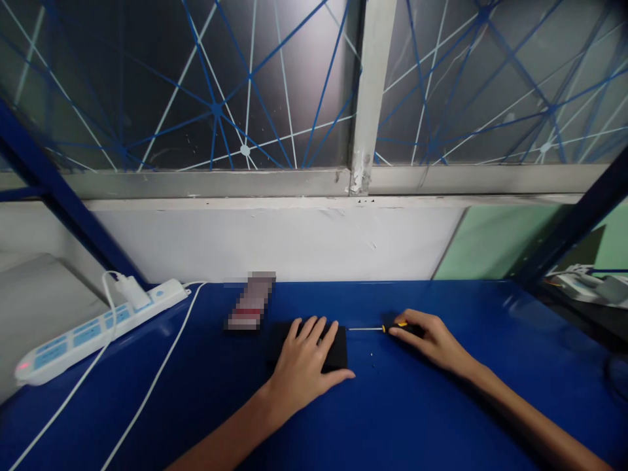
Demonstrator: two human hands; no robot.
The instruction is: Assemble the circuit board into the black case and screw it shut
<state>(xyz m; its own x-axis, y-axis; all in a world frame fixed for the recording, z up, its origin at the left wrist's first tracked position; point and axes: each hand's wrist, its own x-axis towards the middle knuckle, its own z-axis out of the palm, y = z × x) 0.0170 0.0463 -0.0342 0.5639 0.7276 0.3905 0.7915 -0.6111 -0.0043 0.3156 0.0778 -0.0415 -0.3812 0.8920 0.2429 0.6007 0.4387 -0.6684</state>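
A flat black box-like object [337, 350] lies on the blue table. Across its top rests my left hand [307, 356], palm down with the fingers spread and the thumb reaching past the right edge. My right hand [429, 339] is closed around the black and yellow handle of a screwdriver [366, 329]. The metal shaft points left, level with the table, and its tip is at or very near the right side of the black object. Whether the tip touches cannot be made out. A few tiny bits [371, 355] lie below the shaft.
A white power strip [103, 333] with a plugged-in charger lies at the left, its white cables [157, 379] running toward the front. A blurred-out phone-like object [251, 302] is behind my left hand. Blue frame posts [564, 222] rise at both sides of the blue table [392, 418].
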